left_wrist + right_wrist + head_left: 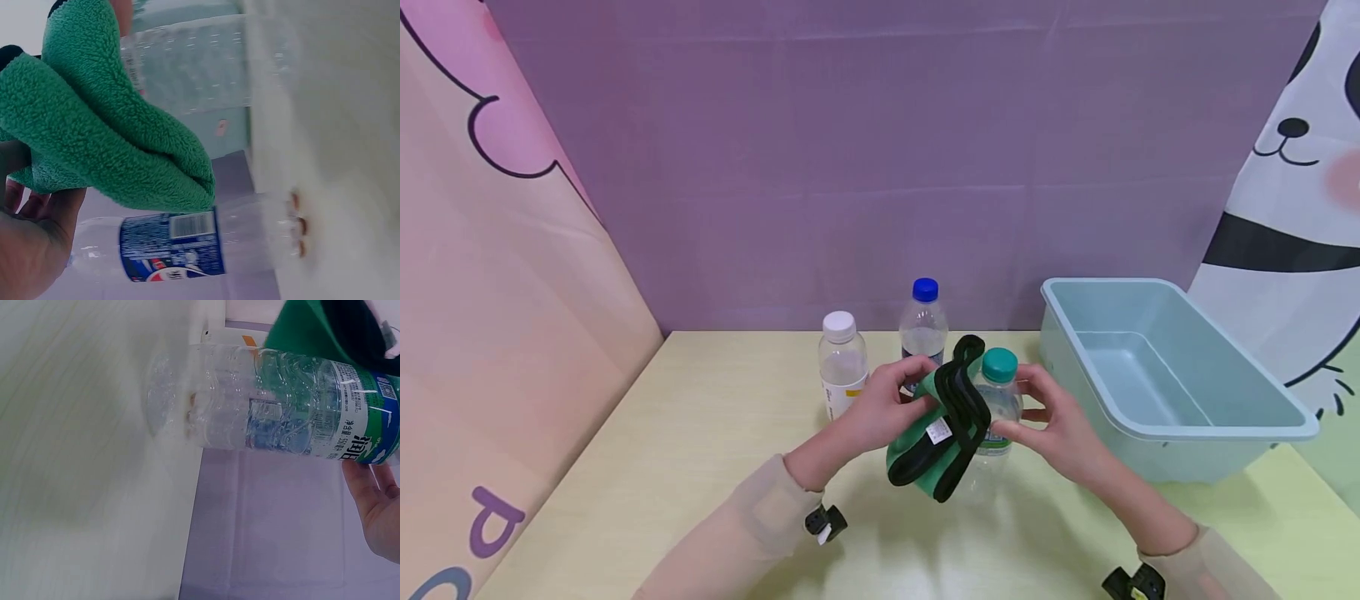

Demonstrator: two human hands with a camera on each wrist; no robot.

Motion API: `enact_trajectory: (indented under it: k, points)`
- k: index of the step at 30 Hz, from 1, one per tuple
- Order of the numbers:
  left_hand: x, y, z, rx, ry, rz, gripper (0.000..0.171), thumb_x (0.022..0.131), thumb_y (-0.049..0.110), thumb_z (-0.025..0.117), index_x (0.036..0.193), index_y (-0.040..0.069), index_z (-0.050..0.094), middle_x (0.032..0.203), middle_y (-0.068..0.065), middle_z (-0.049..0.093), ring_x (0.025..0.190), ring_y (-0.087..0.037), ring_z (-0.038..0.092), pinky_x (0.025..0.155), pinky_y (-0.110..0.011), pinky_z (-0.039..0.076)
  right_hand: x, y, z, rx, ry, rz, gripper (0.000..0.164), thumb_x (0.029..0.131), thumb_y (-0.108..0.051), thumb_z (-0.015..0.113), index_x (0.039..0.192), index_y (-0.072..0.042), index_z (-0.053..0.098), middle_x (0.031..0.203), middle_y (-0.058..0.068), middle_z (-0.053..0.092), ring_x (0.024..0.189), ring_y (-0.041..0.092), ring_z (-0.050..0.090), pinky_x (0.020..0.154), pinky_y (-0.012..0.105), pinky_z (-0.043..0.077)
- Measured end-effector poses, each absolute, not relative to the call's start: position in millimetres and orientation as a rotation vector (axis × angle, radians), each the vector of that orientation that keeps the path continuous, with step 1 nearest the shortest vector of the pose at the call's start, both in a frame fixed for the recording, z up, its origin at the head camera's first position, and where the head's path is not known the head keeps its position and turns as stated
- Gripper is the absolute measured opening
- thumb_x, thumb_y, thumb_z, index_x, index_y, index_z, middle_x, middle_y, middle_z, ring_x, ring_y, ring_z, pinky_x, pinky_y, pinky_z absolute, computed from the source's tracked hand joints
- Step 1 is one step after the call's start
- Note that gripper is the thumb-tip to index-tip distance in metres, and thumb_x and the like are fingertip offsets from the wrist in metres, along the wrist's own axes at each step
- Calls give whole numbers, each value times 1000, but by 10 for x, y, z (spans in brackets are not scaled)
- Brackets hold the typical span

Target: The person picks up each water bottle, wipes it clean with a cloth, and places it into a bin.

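My left hand point(880, 406) pinches a folded green towel point(917, 442) with black edging and a small white tag. In the left wrist view the fluffy green towel point(106, 119) fills the upper left. Close to its right side is a clear plastic bottle point(997, 400) with a teal cap. My right hand point(1060, 425) grips this bottle, thumb in front and fingers at the far side. The right wrist view shows the bottle's green, white and blue label point(369, 412) and its see-through base near the tabletop; whether the base touches cannot be told.
A white-capped bottle point(842, 367) stands behind my left hand. Beyond the towel stands a blue-capped bottle point(924, 321) with a dark blue label. The light blue plastic tub point(1097, 392) sits at the right of the pale table point(737, 400). A purple backdrop point(820, 167) hangs behind.
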State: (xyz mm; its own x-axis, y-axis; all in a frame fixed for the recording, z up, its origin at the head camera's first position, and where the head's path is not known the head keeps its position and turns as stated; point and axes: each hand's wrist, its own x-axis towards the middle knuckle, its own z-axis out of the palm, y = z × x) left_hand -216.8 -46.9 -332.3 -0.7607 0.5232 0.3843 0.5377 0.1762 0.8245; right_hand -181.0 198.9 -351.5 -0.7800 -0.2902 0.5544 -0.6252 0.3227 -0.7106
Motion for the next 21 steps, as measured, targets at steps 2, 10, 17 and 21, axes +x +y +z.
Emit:
enact_trajectory:
  k: [2,10,17,21]
  points:
    - [-2164,-474,-3358,-1081,-2427,-1690,12,90,-2,62,100,4,62,95,-7,65,89,-19,58,74,-27,53,-1808,1990,-3510,819,-2266,1448,55,75,11,76,122,1,49,109,-5,59,98,5,57,74,33,55]
    - [-2174,-473,-3558,-1098,-2528,-1662,11,90,-5,61,97,4,61,99,-7,67,101,-26,61,79,-33,54,-1798,1987,-3500,815,-2268,1452,55,76,10,76,123,-1,50,110,-6,58,99,5,58,74,32,55]
    - [-2207,-484,-3755,-1209,-2574,-1540,16,87,-9,62,91,6,60,92,-2,63,93,-18,59,86,-32,49,-1793,1978,-3496,802,-2286,1437,55,76,8,76,123,0,50,111,-6,59,100,3,58,75,34,55]
    - [-2220,-500,-3855,-1258,-2625,-1448,18,85,-10,63,89,8,61,88,0,60,85,-14,53,84,-28,46,-1790,1968,-3490,787,-2305,1424,55,76,7,76,123,-1,49,112,-5,59,101,2,57,75,36,55]
